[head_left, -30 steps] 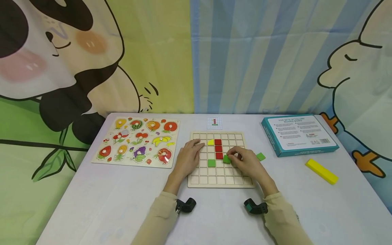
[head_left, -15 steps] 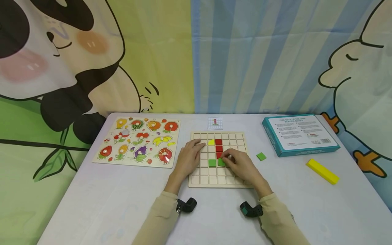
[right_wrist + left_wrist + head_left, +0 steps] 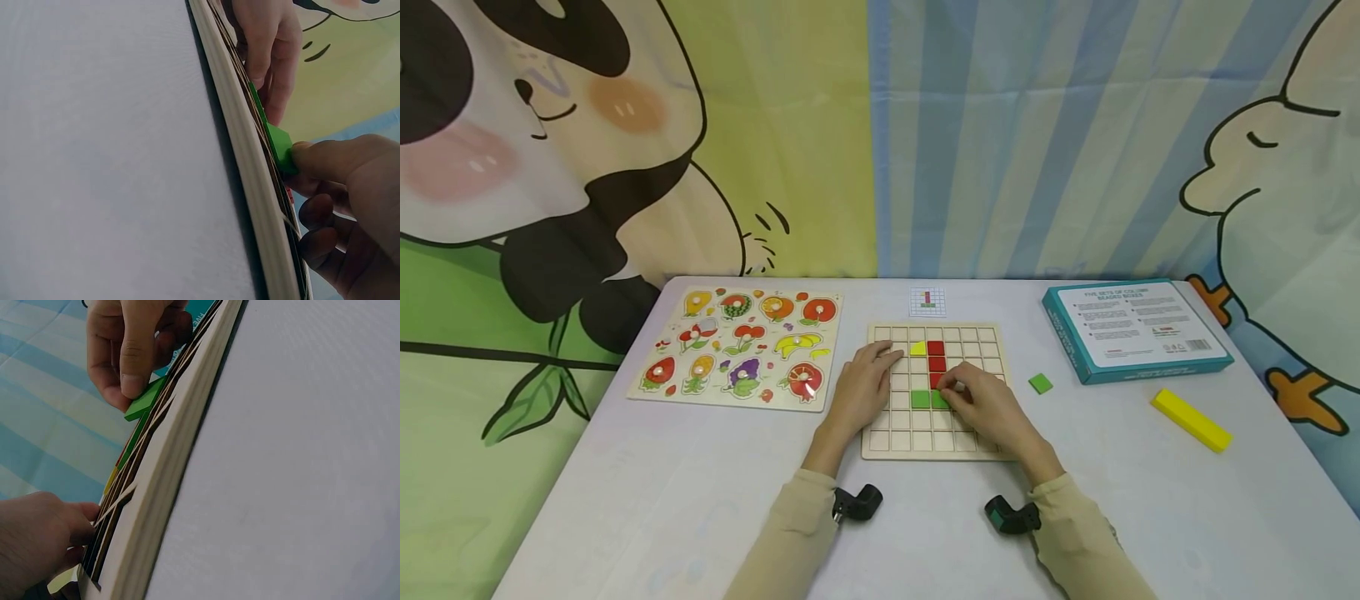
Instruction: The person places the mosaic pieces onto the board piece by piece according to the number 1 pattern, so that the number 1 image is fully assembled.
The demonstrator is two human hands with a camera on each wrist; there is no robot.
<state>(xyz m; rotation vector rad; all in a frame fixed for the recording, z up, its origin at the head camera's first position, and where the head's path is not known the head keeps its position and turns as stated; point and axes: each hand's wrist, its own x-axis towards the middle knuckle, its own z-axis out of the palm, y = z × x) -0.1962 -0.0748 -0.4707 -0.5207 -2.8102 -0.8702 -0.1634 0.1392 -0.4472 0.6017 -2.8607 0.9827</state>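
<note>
My right hand (image 3: 988,408) pinches a green square tile (image 3: 280,147) between thumb and finger. In the left wrist view that tile tilts up from the wooden grid board (image 3: 898,445), its lower edge at the cells. Another green tile (image 3: 920,400) lies flat in the cell just left of it. Above the pinched tile runs a column of red tiles (image 3: 936,364), the lowest partly covered by my fingers. A yellow tile (image 3: 917,348) sits left of the top red one. My left hand (image 3: 859,387) rests on the board's left edge, fingers extended.
A loose green tile (image 3: 1041,383) lies right of the board. Behind the board is a small pattern card (image 3: 928,302). A fruit puzzle board (image 3: 737,350) is at left; a teal box (image 3: 1138,329) and a yellow block (image 3: 1191,420) are at right.
My right hand has moved left with the green tile, bringing it beside the other green tile and under the red column. My left hand has stayed put on the board.
</note>
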